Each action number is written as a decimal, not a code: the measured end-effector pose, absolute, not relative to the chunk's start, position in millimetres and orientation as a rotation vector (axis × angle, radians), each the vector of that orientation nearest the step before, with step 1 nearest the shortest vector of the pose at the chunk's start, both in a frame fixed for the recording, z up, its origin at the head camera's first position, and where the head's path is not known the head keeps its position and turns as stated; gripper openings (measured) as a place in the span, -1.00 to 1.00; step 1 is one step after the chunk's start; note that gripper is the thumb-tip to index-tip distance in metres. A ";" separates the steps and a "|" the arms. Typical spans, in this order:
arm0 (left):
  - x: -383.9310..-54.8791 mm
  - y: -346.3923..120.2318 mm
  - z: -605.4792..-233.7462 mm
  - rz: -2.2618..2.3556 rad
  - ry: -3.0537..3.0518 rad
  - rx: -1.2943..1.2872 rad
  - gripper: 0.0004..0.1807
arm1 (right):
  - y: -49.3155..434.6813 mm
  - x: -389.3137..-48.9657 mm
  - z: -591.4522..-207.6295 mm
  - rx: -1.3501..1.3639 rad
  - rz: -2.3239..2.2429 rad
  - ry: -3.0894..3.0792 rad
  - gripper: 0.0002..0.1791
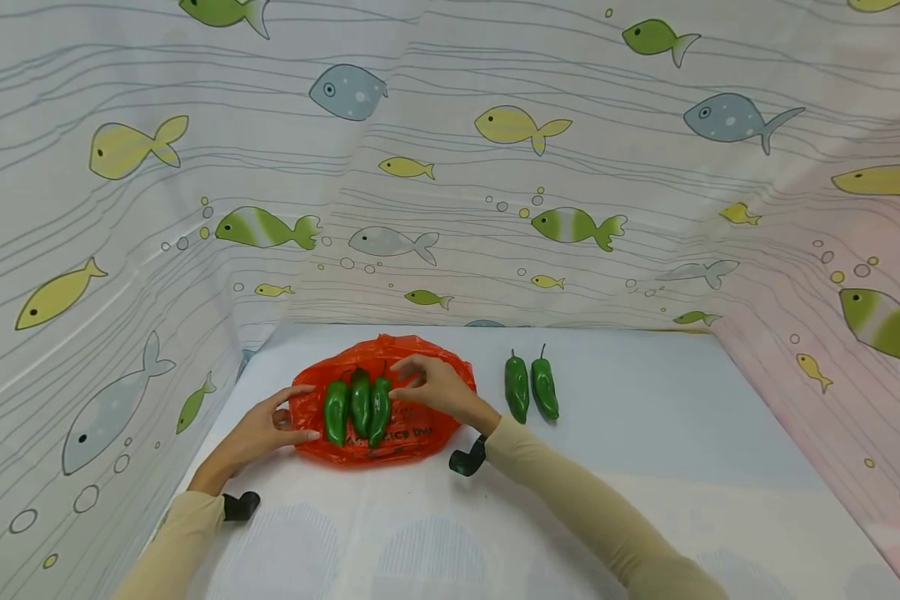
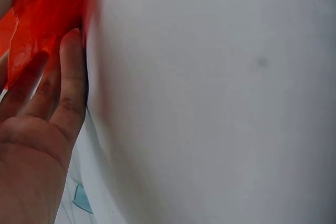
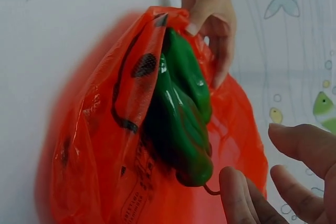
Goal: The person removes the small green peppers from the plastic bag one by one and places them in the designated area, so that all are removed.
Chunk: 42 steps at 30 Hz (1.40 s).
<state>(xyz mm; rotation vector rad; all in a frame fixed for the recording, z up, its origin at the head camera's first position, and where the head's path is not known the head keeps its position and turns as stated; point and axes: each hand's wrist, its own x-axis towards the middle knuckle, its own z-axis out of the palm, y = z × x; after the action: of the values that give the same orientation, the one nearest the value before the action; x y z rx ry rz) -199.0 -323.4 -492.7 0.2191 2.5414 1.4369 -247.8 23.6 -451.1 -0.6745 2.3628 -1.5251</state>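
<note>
A red plastic bag point(image 1: 412, 437) with dark printing lies spread on the table. On it, side by side, are three green chili peppers point(image 1: 336, 412), stems toward the back. My left hand point(image 1: 258, 429) is at the bag's left edge, thumb and fingers spread apart and touching the plastic. In the left wrist view its fingers point(image 2: 71, 72) lie nearly straight against the bag. My right hand point(image 1: 438, 387) hovers over the bag's right part, beside the rightmost pepper. In the right wrist view its fingers point(image 3: 239, 195) are parted near a pepper stem point(image 3: 212, 190), with nothing held.
Two more green chili peppers point(image 1: 517, 387) lie on the table right of the bag. A white cloth point(image 1: 615, 517) covers the table. Fish-printed sheets point(image 1: 450, 192) form walls at the back and both sides.
</note>
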 end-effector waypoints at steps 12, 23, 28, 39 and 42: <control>-199.5 -325.2 -496.9 1.462 2.538 0.241 -0.05 | 7.7 -254.5 -461.0 -0.567 -1.512 2.341 -0.48; -199.2 -325.2 -496.8 1.444 2.556 0.235 -0.06 | -3.7 -261.2 -468.1 -0.420 -1.609 2.208 -0.47; -198.5 -325.2 -498.3 1.436 2.563 0.246 -0.06 | -7.9 -261.4 -471.6 -0.389 -1.621 2.167 -0.48; -199.5 -323.9 -496.8 1.414 2.576 0.235 -0.07 | -18.7 -265.6 -479.2 -0.338 -1.628 2.209 -0.52; -199.5 -323.3 -496.7 1.418 2.576 0.223 -0.07 | -20.6 -267.6 -484.1 -0.347 -1.608 2.248 -0.51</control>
<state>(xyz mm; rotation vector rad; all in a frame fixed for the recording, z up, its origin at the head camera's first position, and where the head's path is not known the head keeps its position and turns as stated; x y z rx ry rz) -199.5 -323.3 -496.7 0.2234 2.5756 1.4181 -267.6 -20.6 -484.1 -0.3468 2.2482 -1.6083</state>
